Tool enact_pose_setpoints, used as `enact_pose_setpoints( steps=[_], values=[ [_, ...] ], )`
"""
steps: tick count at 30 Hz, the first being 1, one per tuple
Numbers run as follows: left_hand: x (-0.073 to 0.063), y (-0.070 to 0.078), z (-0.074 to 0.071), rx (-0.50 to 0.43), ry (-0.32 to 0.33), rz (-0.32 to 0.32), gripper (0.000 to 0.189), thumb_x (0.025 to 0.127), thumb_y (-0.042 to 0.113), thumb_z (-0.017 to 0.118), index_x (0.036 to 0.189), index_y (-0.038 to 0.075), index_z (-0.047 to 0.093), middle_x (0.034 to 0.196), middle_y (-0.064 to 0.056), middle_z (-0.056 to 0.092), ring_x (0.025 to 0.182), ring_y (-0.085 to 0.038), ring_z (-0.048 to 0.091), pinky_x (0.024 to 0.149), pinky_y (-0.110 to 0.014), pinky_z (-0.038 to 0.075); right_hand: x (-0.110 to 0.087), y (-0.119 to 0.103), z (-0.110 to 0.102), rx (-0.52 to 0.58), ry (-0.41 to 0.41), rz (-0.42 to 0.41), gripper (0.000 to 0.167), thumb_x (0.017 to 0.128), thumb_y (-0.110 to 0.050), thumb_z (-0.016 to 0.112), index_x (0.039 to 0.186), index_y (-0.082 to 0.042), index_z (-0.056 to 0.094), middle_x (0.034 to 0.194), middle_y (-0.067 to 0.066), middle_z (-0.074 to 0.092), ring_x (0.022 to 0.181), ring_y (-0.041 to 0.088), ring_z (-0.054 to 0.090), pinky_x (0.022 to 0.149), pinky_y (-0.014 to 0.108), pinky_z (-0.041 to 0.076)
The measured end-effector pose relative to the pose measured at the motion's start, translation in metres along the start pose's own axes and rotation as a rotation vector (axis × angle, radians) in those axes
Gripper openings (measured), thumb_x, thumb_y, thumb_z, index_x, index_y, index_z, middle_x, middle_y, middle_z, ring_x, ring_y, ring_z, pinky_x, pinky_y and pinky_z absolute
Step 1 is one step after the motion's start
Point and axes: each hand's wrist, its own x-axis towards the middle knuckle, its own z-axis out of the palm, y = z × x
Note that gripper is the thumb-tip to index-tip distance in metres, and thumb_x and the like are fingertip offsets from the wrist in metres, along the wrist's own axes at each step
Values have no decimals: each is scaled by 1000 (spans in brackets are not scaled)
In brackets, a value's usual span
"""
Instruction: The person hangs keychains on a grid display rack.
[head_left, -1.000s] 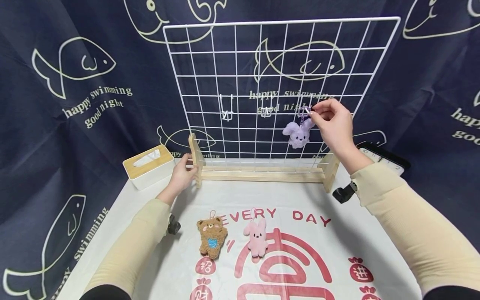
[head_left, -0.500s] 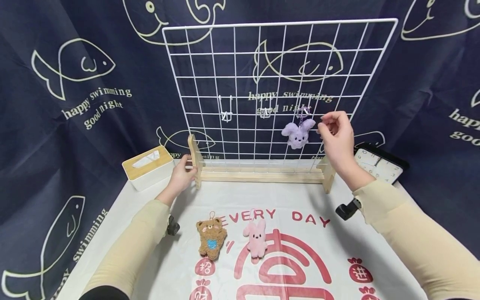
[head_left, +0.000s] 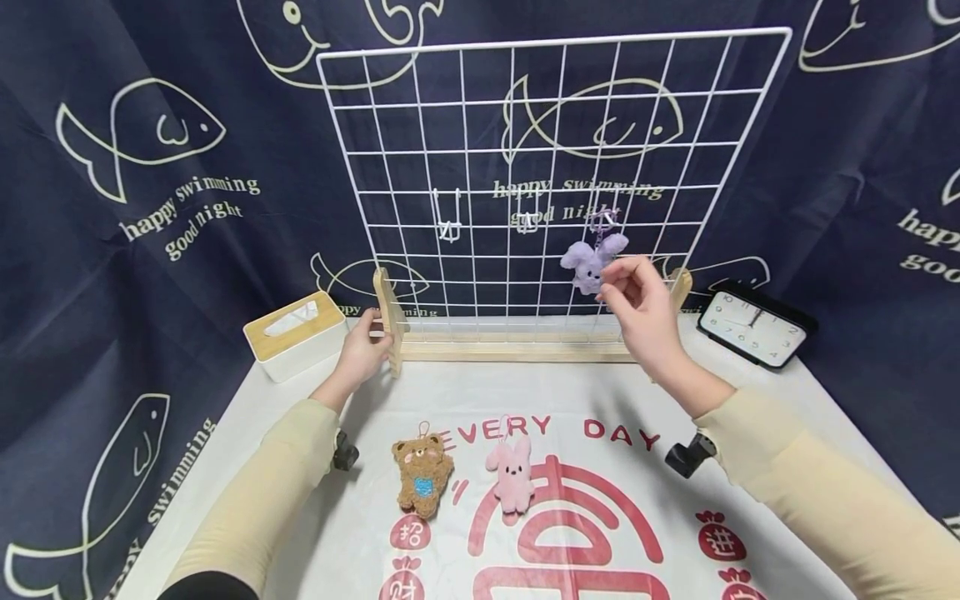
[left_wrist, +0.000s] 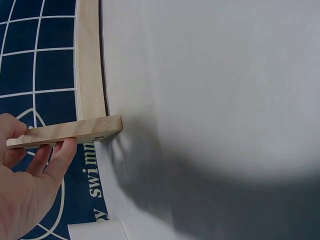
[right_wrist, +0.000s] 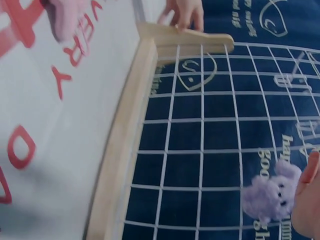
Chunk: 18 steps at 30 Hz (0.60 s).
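My left hand grips the wooden end piece of the grid rack, thumb on one face and fingers on the other. A purple plush bunny keychain hangs by its ring from the right-hand white hook on the wire grid. My right hand is at the bunny's lower right, fingers loosely bent, overlapping its edge in the head view; whether they touch it I cannot tell. In the right wrist view, part of that hand shows beside the bunny. A brown bear keychain and a pink bunny keychain lie on the table.
Two more white hooks, a left one and a middle one, are on the grid with nothing hanging from them. A tissue box stands left of the rack. A clock sits at the right. Dark fish-patterned cloth hangs behind.
My right hand has let go of the purple bunny's ring, drawn back right, then moved down and left toward the plush body. My left hand has stayed on the rack's end piece.
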Motion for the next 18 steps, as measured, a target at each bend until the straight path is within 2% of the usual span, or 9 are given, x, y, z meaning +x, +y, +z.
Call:
enact_pose_setpoints(
  steps=[7, 14, 18],
  values=[
    [2, -2, 0, 5, -3, 11, 43, 98, 3, 52, 141, 2, 44, 131, -29, 57, 112, -45, 61, 79, -36, 60, -18, 7, 14, -22, -166, 72, 13, 95, 12, 56, 108, 12, 57, 94, 14, 62, 82, 10, 62, 74, 17, 51],
    [3, -1, 0, 6, -3, -2, 44, 98, 3, 53, 141, 2, 44, 131, -29, 57, 112, -44, 61, 79, -36, 60, -31, 22, 25, -83, -273, 114, 12, 95, 7, 64, 106, 7, 60, 101, 20, 64, 89, 9, 61, 74, 18, 51],
    [2, 0, -1, 8, -6, -12, 43, 99, 4, 53, 141, 3, 44, 131, -28, 57, 112, -43, 61, 79, -36, 60, -38, 33, 31, -104, -343, 137, 14, 93, 6, 66, 107, 5, 63, 102, 19, 66, 89, 11, 62, 73, 21, 52]
  ],
)
